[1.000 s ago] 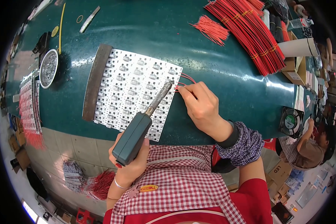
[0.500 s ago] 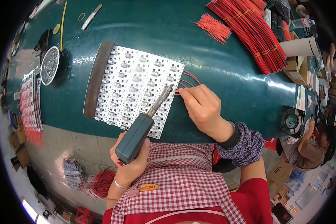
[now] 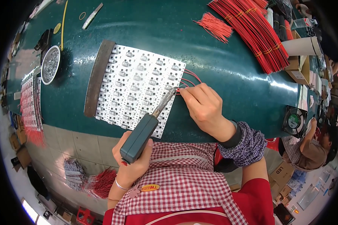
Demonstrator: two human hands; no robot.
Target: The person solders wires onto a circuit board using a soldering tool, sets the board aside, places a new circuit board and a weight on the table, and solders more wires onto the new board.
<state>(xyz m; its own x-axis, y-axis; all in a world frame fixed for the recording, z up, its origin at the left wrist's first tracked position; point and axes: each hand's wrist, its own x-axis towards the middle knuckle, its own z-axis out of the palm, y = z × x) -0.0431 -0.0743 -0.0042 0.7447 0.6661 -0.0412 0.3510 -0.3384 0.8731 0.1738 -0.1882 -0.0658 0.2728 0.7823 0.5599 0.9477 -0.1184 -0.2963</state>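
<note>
My left hand (image 3: pixel 136 158) is wrapped round the dark handle of a soldering iron (image 3: pixel 139 138). The iron's tip touches or nearly touches the right edge of a white circuit board panel (image 3: pixel 129 86), which is covered in rows of small black and silver parts. At that same edge, my right hand (image 3: pixel 203 107) pinches a red wire (image 3: pixel 181 89) close to the tip; its end is partly hidden by the fingers. Other red wires (image 3: pixel 193 74) curve off the board just above that hand. A dark bar (image 3: pixel 98 80) lies along the panel's left edge.
Bundled red wires (image 3: pixel 251 33) and a smaller loose bunch (image 3: pixel 215 27) lie at the far right. A white-rimmed bowl (image 3: pixel 50 65) and stacked wired boards (image 3: pixel 30 101) are to the left. A craft knife (image 3: pixel 92 17) lies far back; a small fan (image 3: pixel 294 122) stands at right, near another person (image 3: pixel 315 146).
The soldering iron in my left hand has shifted slightly right and down along the board's edge, toward the pinched wire. My right hand has hardly moved.
</note>
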